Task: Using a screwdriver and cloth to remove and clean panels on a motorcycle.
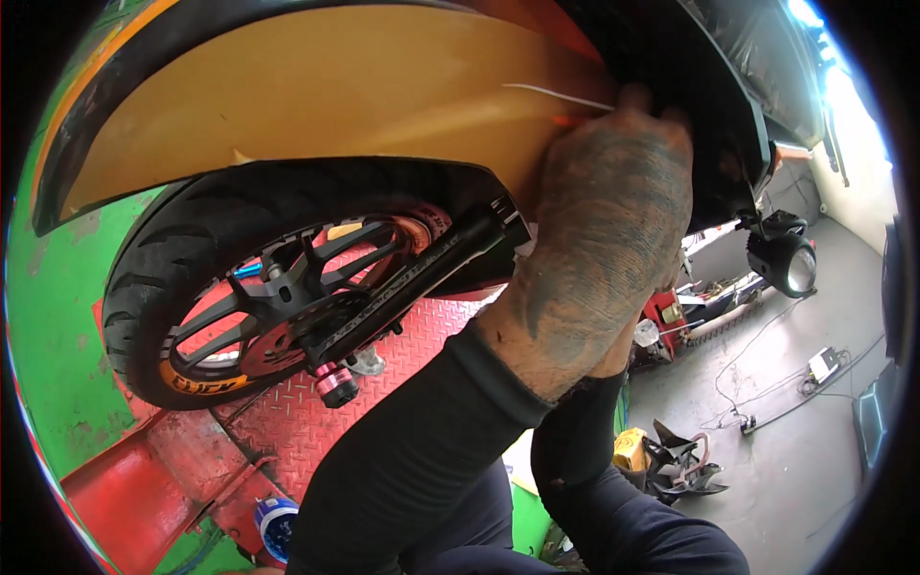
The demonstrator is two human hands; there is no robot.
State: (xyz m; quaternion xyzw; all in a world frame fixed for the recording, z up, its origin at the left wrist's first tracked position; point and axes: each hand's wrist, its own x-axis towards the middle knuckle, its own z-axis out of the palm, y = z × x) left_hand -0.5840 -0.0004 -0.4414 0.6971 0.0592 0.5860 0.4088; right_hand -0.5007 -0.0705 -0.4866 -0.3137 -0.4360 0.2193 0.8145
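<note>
My left hand (613, 206), its back dark with markings and a black sleeve below the wrist, reaches up between a gold front fender (316, 86) and dark body panels (676, 57) of a motorbike. Its fingers are curled closed around one end of a thin white strip (556, 93), which looks like a cable tie and sticks out leftward over the gold surface. Behind that wrist, my right hand (621, 355) is mostly hidden; only its wrist and a little skin show, and its fingers cannot be seen.
Below the fender are the front wheel's black tyre (144, 278) and a dark fork leg (402, 287). The bike stands over a red tread-plate platform (316, 431) with a blue tub (276, 527) nearby. A round lamp (791, 264) hangs right; loose parts (680, 465) and cables lie on grey floor.
</note>
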